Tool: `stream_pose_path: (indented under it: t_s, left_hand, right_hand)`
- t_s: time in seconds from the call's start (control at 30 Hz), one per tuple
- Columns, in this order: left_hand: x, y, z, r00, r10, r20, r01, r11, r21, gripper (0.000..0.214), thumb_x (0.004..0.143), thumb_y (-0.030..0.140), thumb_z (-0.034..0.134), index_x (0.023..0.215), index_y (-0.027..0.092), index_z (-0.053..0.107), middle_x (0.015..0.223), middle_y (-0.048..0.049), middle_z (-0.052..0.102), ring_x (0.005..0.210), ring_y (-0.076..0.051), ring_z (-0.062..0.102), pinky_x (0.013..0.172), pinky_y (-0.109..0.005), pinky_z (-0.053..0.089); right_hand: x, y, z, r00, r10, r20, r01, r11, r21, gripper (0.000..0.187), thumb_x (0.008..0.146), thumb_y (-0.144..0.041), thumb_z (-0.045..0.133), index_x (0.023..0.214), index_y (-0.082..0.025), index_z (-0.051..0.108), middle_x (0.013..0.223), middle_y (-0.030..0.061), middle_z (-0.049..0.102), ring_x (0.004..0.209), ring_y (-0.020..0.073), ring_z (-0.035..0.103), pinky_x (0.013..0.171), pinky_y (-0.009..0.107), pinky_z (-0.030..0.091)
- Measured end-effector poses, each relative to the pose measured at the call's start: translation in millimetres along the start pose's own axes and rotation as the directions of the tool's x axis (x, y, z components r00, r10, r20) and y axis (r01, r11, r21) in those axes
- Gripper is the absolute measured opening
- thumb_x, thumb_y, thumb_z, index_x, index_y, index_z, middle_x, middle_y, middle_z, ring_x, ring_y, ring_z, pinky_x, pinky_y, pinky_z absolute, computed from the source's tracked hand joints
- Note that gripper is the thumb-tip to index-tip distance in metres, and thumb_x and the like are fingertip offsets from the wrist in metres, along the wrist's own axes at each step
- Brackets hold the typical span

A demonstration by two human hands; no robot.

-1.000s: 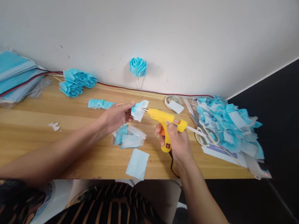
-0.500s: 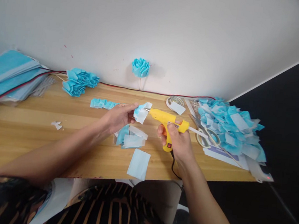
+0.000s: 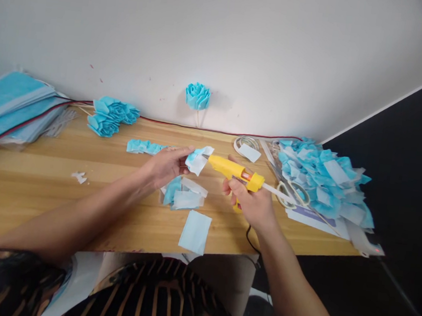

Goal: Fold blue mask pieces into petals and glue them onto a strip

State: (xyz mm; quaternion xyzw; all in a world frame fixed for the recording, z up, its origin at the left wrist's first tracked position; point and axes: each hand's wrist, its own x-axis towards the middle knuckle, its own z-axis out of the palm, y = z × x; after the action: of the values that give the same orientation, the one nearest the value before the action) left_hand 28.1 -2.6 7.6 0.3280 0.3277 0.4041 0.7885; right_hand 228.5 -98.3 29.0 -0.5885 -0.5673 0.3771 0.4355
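My left hand [image 3: 165,164] pinches a small folded piece of blue and white mask fabric [image 3: 197,159] above the wooden table [image 3: 42,185]. My right hand [image 3: 252,202] is wrapped round the grip of a yellow hot glue gun [image 3: 232,169]. The gun's nozzle touches the fabric piece at its right side. A white glue stick pokes out of the gun's back end. Under my hands lie cut fabric pieces [image 3: 183,195], and a larger light-blue rectangle [image 3: 195,232] rests near the front edge.
Finished blue fabric roses [image 3: 110,115] lie at the back left, and one rose on a stick [image 3: 198,96] leans on the wall. Stacked face masks [image 3: 8,106] sit far left. A heap of blue scraps [image 3: 322,177], scissors [image 3: 289,190] and white tape [image 3: 245,144] lie right.
The glue gun has tilted, its grip turning down under my right hand, with the nozzle pressed closer into the fabric piece. My left hand has stayed nearly still.
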Motion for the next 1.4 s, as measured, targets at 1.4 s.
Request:
stream_pose_path:
  t_s: [1.4]
  left_hand:
    - [-7, -1, 2.4, 0.926, 0.377, 0.034, -0.342, 0.795, 0.5, 0.038, 0.076, 0.049, 0.076, 0.058, 0.016, 0.068, 0.057, -0.0011, 0.059, 0.056, -0.012, 0.049, 0.057, -0.026, 0.039]
  right_hand:
    - [67, -6, 30, 0.972, -0.173, 0.159, 0.173, 0.985, 0.014, 0.061, 0.078, -0.022, 0.061, 0.139, -0.02, 0.052, 0.09, 0.0002, 0.061, 0.083, 0.0151, 0.061, 0.081, 0.031, 0.052]
